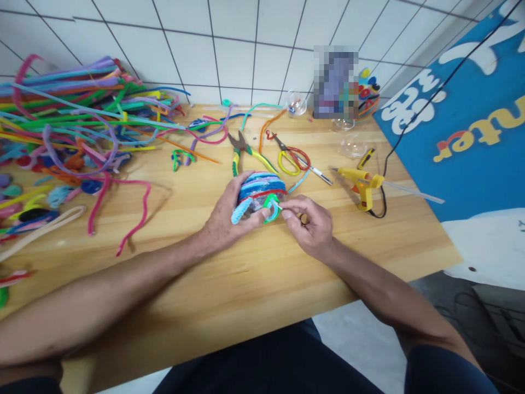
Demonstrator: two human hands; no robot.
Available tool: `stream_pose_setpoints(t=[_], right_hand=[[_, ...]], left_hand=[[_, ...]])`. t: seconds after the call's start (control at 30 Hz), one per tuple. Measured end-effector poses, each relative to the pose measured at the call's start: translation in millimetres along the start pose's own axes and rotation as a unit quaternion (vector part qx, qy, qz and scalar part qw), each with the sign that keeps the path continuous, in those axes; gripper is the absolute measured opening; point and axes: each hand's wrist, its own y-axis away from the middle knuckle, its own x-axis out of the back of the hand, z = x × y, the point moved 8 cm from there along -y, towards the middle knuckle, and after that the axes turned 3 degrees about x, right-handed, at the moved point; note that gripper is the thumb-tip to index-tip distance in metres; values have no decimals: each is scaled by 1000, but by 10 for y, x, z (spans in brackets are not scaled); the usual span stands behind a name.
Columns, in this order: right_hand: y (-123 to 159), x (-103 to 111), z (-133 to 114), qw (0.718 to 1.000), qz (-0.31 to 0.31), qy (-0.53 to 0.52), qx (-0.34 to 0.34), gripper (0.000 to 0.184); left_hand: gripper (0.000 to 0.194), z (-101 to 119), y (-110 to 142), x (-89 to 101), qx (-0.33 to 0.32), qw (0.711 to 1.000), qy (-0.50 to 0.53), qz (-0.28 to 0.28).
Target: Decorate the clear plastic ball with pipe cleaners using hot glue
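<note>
My left hand [235, 216] is wrapped round a ball [262, 187] covered in bands of blue, purple and red pipe cleaner. A light blue fuzzy piece [241, 211] sticks out at its lower left. On the ball's right front is a green and light blue pipe-cleaner ring [271, 208], with my left thumb pressed beside it. My right hand [308, 224] is closed in a pinch at that ring. A thin, pale tip shows between its thumb and forefinger, too small to name.
Pliers [241, 146], scissors [292, 158] and a white pen-like tool [320, 175] lie behind the ball. To the right rests a yellow hot glue gun [363, 183] with its cord. A large heap of pipe cleaners [82, 109] covers the left. Clear plastic domes [355, 146] stand near the wall.
</note>
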Motion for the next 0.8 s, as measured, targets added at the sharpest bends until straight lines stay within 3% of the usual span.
stream_pose_setpoints(t=[0.8], right_hand=[[8, -74, -8, 1000, 0, 7, 6, 19]], left_hand=[[80, -60, -7, 10, 26, 999, -27, -7]])
